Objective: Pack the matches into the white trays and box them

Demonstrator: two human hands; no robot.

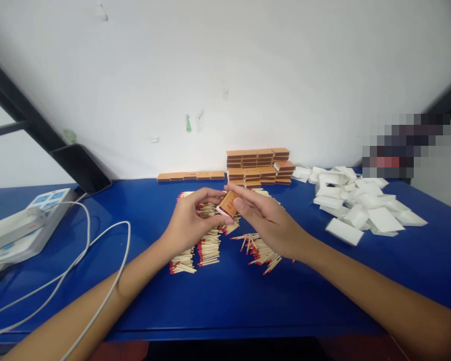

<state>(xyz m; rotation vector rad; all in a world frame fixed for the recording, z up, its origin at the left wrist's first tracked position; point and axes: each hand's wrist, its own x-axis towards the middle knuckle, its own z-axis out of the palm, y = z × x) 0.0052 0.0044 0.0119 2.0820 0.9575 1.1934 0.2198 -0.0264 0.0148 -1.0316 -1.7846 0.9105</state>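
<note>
A small orange matchbox [228,202] is held over the middle of the blue table, with its white inner tray showing at the lower left end. My left hand [195,213] has its thumb on that tray end, fingers curled behind. On the box's right side, my right hand [268,218] grips it between thumb and fingers. Below both hands lie rows of red-tipped matches [209,250], partly hidden by them. A looser heap of matches [261,253] spreads under my right hand.
Closed matchboxes [258,155] stand stacked against the wall, with a single row of matchboxes [190,175] to their left. White paper trays [361,200] pile up at right. A white power strip [15,233] sits at left; its white cable [128,235] loops over my left forearm.
</note>
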